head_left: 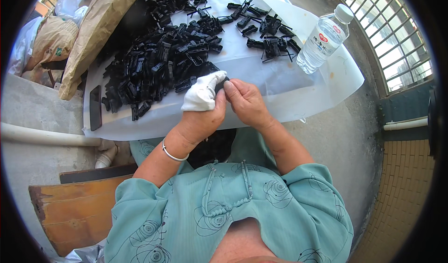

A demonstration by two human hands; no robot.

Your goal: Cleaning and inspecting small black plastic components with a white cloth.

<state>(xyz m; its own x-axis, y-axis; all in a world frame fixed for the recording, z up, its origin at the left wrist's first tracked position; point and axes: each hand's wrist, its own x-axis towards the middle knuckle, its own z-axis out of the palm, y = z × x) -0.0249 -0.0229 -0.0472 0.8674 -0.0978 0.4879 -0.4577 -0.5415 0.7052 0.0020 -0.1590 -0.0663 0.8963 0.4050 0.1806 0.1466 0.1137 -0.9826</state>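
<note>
At frame centre, a small black plastic clip (222, 84) sits pinched between my two hands. My left hand (204, 105), fingers wrapped in white cloth, closes on it; my right hand (246, 102) pinches its other end. One clear plastic water bottle (323, 39) stands upper right; black clips (158, 57) heaped beyond counting cover the white-sheeted surface (280, 90).

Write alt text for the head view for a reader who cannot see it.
Two bare hands meet over a white-covered table: the left hand, fingers wrapped in white cloth, and the right hand pinch a small black plastic part. A heap of black plastic clips lies beyond, with a clear water bottle to the right and a dark phone at left.
</note>
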